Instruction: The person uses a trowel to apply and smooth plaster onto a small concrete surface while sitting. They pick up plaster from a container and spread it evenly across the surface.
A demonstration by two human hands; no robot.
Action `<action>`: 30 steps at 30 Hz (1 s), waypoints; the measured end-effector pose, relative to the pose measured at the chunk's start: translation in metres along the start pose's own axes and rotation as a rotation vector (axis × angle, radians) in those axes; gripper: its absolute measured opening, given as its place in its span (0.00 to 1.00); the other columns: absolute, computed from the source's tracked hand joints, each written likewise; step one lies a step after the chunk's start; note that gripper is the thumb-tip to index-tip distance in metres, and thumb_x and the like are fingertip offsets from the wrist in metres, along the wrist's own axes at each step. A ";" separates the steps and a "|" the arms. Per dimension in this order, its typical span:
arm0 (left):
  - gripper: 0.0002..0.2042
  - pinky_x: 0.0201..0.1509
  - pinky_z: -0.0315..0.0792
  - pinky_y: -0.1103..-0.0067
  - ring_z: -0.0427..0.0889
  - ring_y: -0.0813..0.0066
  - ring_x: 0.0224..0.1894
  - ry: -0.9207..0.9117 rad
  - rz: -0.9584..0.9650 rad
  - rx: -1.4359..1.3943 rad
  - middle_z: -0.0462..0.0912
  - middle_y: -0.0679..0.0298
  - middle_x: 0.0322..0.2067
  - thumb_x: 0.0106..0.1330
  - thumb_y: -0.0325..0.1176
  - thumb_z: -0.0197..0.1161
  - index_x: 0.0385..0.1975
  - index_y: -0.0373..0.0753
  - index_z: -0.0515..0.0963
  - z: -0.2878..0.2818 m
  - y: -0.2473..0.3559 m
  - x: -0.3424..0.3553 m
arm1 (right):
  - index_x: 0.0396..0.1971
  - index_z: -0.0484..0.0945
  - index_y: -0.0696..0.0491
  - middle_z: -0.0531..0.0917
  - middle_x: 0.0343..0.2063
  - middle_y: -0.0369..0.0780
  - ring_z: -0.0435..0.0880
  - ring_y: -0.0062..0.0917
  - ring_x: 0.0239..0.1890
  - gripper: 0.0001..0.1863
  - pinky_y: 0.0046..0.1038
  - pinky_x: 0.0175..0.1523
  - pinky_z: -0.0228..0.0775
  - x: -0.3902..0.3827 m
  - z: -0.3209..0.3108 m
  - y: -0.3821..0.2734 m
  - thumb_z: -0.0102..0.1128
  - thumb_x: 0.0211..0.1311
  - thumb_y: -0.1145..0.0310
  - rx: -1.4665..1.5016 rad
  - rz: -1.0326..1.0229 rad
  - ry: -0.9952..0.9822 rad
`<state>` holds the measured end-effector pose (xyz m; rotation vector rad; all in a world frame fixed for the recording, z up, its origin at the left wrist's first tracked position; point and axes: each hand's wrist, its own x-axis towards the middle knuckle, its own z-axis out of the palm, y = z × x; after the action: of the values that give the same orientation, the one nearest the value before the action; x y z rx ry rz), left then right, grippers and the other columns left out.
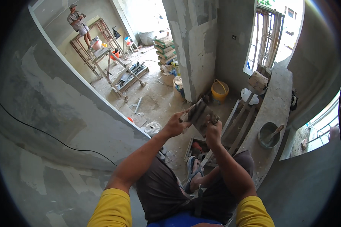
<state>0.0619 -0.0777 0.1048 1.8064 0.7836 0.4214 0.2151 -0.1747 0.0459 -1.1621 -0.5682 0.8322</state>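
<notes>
Both hands meet in front of my knees on a flat, dark, dusty rectangular tool (201, 116) that looks like a plastering trowel. My left hand (176, 124) is closed on its left edge. Fingers of my right hand (213, 132) wrap round its right side, and whether they hold a handle is hidden. The tool's broad face is tilted and smeared with grey-brown material. Off to the right, on a long plank (267, 109), stands a round bucket (269, 135) with a wooden-handled tool (275, 132) leaning in it.
A yellow bucket (219, 91) stands by the wall corner. Below my hands lies a wooden tool box (195, 146). Beyond the low wall edge (83, 90), a person (78, 22) stands on scaffolding (102, 53) near stacked bags (165, 49). A black cable (45, 131) hangs on the left wall.
</notes>
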 end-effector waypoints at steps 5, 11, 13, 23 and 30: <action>0.21 0.43 0.75 0.80 0.79 0.80 0.39 0.051 0.070 -0.057 0.83 0.61 0.39 0.61 0.24 0.64 0.55 0.32 0.73 -0.001 -0.011 0.005 | 0.33 0.79 0.60 0.76 0.24 0.31 0.70 0.16 0.29 0.08 0.26 0.36 0.65 -0.012 0.010 -0.004 0.55 0.66 0.70 -0.175 -0.215 0.031; 0.19 0.44 0.74 0.81 0.78 0.82 0.39 0.048 0.154 -0.018 0.83 0.63 0.38 0.61 0.23 0.64 0.54 0.33 0.74 0.005 -0.005 0.004 | 0.35 0.79 0.59 0.77 0.25 0.31 0.71 0.15 0.28 0.11 0.23 0.34 0.65 -0.009 0.007 0.003 0.55 0.68 0.66 -0.082 -0.303 -0.008; 0.19 0.44 0.74 0.81 0.78 0.82 0.39 0.066 0.215 0.072 0.83 0.64 0.38 0.61 0.23 0.64 0.53 0.33 0.75 0.002 -0.007 0.004 | 0.33 0.78 0.59 0.76 0.24 0.31 0.70 0.15 0.27 0.10 0.24 0.33 0.63 -0.014 0.012 -0.004 0.56 0.68 0.67 -0.177 -0.500 0.001; 0.21 0.48 0.74 0.80 0.78 0.81 0.42 0.009 0.133 -0.027 0.82 0.65 0.40 0.60 0.22 0.63 0.55 0.34 0.74 0.006 -0.009 0.006 | 0.33 0.79 0.59 0.75 0.22 0.31 0.69 0.14 0.27 0.11 0.23 0.33 0.64 -0.001 0.002 0.006 0.54 0.68 0.67 -0.072 -0.219 0.028; 0.25 0.49 0.73 0.81 0.78 0.80 0.44 0.021 0.146 -0.018 0.83 0.61 0.44 0.60 0.21 0.62 0.59 0.35 0.71 0.004 -0.006 0.005 | 0.37 0.79 0.59 0.77 0.24 0.34 0.71 0.16 0.29 0.08 0.24 0.35 0.65 -0.012 0.007 0.001 0.50 0.64 0.75 -0.158 -0.414 -0.070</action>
<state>0.0654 -0.0757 0.0972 1.8512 0.6622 0.5420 0.2024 -0.1804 0.0476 -1.1078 -0.9099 0.4792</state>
